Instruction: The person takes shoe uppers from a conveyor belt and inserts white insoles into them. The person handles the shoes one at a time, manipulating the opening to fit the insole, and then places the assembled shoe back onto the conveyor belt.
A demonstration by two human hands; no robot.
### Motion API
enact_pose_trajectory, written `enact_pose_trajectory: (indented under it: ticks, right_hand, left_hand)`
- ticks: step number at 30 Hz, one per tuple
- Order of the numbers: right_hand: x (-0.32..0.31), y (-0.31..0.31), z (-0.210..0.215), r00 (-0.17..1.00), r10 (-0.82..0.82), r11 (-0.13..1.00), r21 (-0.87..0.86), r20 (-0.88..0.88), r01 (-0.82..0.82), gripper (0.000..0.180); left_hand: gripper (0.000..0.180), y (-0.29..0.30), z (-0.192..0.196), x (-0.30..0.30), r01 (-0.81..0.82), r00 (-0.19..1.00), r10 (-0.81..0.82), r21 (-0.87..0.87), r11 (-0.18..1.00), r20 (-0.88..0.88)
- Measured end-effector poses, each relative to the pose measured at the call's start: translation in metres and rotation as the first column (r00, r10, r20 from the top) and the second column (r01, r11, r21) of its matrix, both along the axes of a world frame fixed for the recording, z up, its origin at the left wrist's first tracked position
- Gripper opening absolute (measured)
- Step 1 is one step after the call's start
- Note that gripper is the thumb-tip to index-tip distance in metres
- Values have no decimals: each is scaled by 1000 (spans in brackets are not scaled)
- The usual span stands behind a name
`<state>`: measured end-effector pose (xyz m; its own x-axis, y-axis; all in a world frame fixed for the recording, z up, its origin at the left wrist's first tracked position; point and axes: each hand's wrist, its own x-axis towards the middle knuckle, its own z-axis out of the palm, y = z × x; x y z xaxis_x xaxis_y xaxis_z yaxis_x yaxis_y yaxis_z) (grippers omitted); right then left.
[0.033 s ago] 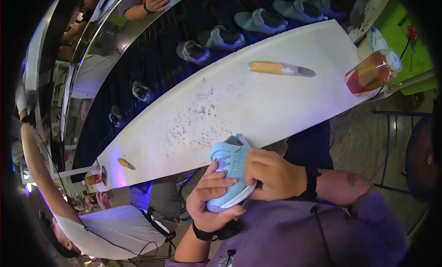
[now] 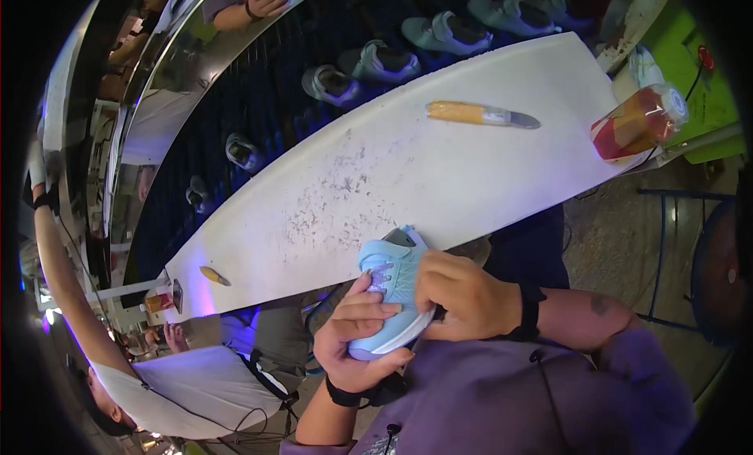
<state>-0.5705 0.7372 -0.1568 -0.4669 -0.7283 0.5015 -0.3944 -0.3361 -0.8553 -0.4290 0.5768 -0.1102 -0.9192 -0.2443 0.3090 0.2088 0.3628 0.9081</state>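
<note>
A light blue child's shoe (image 2: 398,298), with lilac lacing, a strap and a white sole edge, is held tilted just off the near edge of the white bench. My left hand (image 2: 353,337) wraps around its toe end, fingers across the upper and thumb along the sole side. Against the shoe's right side, near the sole edge, my right hand (image 2: 469,298) is closed with curled fingers. Whatever those fingers pinch, if anything, is hidden. A dark grey piece (image 2: 400,237) shows in the shoe's opening.
On the white bench (image 2: 486,180) lie a yellow-handled knife (image 2: 480,114) and a smaller yellow-handled tool (image 2: 213,276). A bottle of red drink (image 2: 639,124) stands at the right end. Beyond, several shoes (image 2: 445,35) sit on a dark conveyor. Another person (image 2: 184,392) is at left.
The shoe has tilted very slightly in my hands, and my right fingers have shifted a little along its side. Both hands keep their places on it.
</note>
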Motion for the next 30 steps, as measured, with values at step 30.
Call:
enact_pose_trajectory:
  ticks: [30]
  right_hand:
    - [1,-69,-4,976,58,936,350,-210,20,35]
  left_hand:
    - [75,-94,20,-5,150,718,37,-206,967,695]
